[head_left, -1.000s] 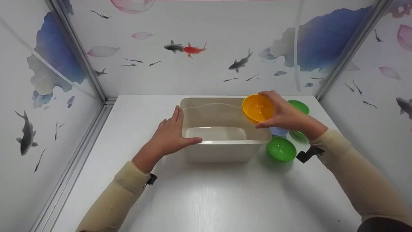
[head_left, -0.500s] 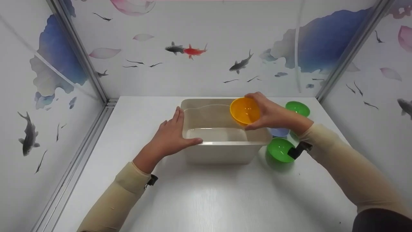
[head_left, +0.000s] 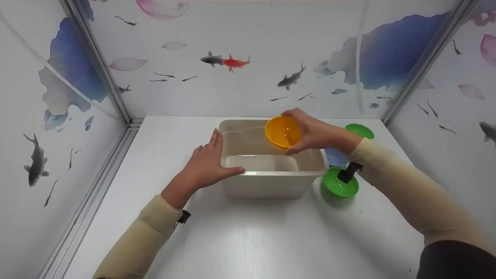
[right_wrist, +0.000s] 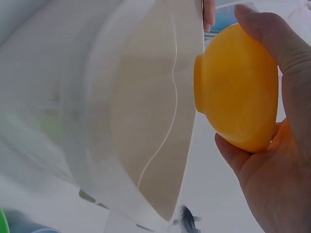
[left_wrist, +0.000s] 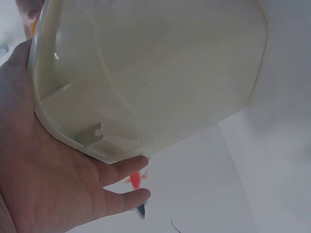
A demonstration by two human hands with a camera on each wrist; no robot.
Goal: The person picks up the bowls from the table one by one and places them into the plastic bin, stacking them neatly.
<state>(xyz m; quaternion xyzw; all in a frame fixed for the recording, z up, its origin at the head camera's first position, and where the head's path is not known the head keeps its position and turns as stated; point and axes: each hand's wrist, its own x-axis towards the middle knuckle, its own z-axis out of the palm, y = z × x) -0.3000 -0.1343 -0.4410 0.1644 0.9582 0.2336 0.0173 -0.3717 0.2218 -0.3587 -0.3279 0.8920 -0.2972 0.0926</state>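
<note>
A cream plastic bin (head_left: pixel 267 186) stands on the white table near the back wall. My left hand (head_left: pixel 203 164) rests on its left end, thumb along the front rim and fingers at the left rim; in the left wrist view the palm (left_wrist: pixel 53 179) lies against the rim, two fingers extended straight. My right hand (head_left: pixel 316 131) grips an orange bowl (head_left: pixel 283 132) by its right side, thumb and fingers on opposite edges. The bowl is held above the bin's opening, its inside facing up and toward me. In the right wrist view its foot (right_wrist: pixel 198 82) points toward the bin.
Right of the bin, a green bowl (head_left: pixel 341 186) sits in front, a blue bowl (head_left: pixel 336 157) behind it, and another green bowl (head_left: pixel 360 131) further back, partly hidden by my right arm. Printed walls enclose the table at the back and sides.
My right hand has carried the orange bowl leftward, from the bin's right end to over the middle of its opening. My left hand stays on the rim.
</note>
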